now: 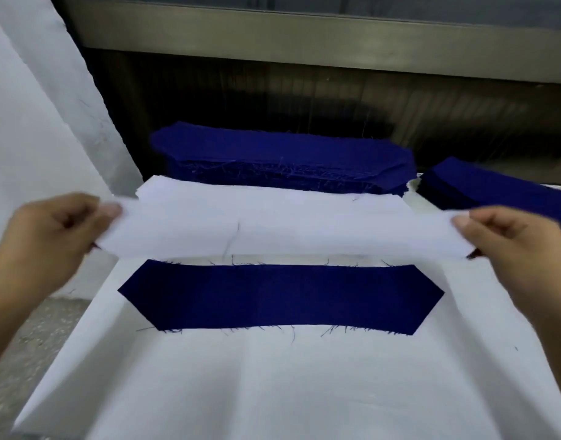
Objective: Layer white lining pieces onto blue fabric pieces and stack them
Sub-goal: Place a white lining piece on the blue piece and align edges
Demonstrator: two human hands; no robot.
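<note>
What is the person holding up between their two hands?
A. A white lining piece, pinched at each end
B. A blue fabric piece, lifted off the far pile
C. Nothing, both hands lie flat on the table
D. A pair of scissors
A: the left hand and the right hand each pinch one end of the white lining piece, stretched above the single blue fabric piece lying on the table.

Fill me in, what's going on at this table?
A person is holding a white lining piece taut, left hand pinching one end and right hand the other. It hangs above a single blue fabric piece lying flat on the white-covered table, not yet laid on it. A tall blue stack sits behind, a smaller blue stack to the right.
</note>
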